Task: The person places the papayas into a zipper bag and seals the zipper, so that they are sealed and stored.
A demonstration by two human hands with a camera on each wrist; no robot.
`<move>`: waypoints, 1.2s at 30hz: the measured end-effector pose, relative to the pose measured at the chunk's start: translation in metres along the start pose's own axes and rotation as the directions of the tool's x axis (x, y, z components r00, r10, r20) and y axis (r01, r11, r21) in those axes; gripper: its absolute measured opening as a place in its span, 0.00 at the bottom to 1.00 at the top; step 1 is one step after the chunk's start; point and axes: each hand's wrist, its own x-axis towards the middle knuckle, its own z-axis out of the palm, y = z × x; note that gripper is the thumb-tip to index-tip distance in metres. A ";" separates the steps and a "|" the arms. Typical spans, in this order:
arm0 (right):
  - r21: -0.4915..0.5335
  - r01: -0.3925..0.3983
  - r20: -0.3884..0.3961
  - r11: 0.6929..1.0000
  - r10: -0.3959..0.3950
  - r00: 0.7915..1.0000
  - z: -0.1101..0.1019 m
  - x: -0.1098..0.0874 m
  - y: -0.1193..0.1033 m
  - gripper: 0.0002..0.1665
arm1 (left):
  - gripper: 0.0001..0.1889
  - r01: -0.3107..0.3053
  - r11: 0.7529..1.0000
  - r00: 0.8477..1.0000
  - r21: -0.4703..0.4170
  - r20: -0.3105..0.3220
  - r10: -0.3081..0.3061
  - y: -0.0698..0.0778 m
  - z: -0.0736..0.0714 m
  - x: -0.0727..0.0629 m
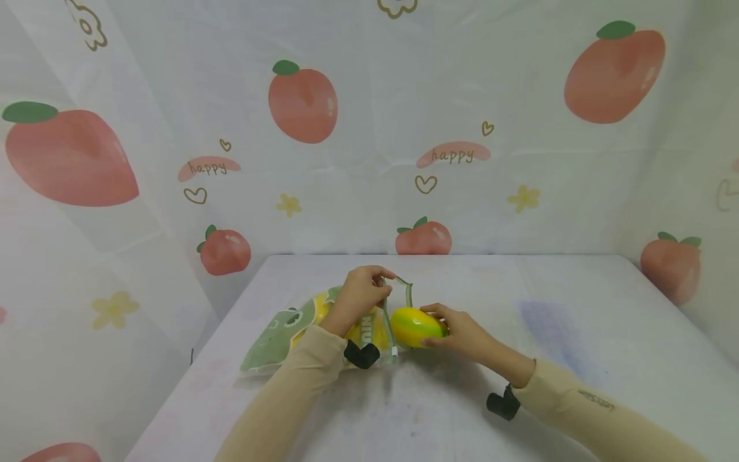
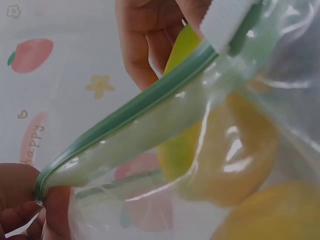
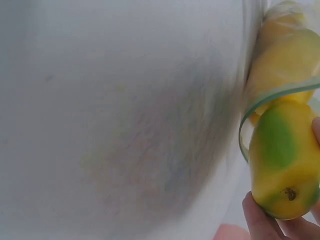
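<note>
A clear zip bag (image 1: 271, 346) with a green cartoon print lies on its side on the table, several yellow fruits inside. My left hand (image 1: 359, 294) pinches the green zip edge (image 2: 125, 112) of its mouth and holds it up. A white slider (image 2: 227, 22) sits at the other end of that edge. My right hand (image 1: 462, 332) grips a yellow mango (image 1: 417, 327) with green patches, thumb and fingers around its outer end. The mango's inner end is at the gaping mouth; through the clear film, the left wrist view shows part of it beside the other fruits (image 2: 270, 215).
The white table (image 1: 491, 410) extends to the right and front of the bag, with a faint bluish stain (image 1: 554, 337) on its right side. A white cloth backdrop (image 1: 358, 192) printed with peaches hangs behind and at both sides.
</note>
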 end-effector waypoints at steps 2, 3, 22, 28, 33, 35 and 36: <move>0.000 -0.001 0.007 1.000 0.001 1.000 0.003 0.003 -0.002 0.35 | 0.11 -0.005 1.000 1.000 -0.009 -0.001 0.005 0.001 0.000 0.000; 0.001 -0.003 0.008 1.000 0.003 1.000 0.004 0.004 -0.003 0.35 | 0.11 -0.012 1.000 1.000 -0.004 -0.003 0.012 0.001 0.000 0.000; 0.074 0.111 0.079 0.991 -0.117 0.990 0.012 0.021 -0.009 0.36 | 0.13 -0.008 1.000 1.000 0.018 0.002 0.008 0.001 0.001 0.002; 0.106 0.142 0.078 0.984 -0.151 0.986 0.012 0.025 -0.006 0.31 | 0.13 -0.003 1.000 1.000 0.008 0.008 0.003 0.002 0.001 0.000; 0.121 0.147 0.087 0.982 -0.158 0.984 0.011 0.026 -0.008 0.30 | 0.13 -0.004 1.000 1.000 0.012 0.007 0.003 0.002 0.000 0.001; 0.133 0.148 0.093 0.980 -0.161 0.983 0.011 0.026 -0.010 0.30 | 0.13 -0.004 1.000 1.000 0.012 0.009 0.003 0.002 0.000 0.001; 0.141 0.143 0.096 0.980 -0.157 0.983 0.011 0.026 -0.011 0.30 | 0.13 -0.002 1.000 1.000 0.012 0.009 0.002 0.002 0.000 0.001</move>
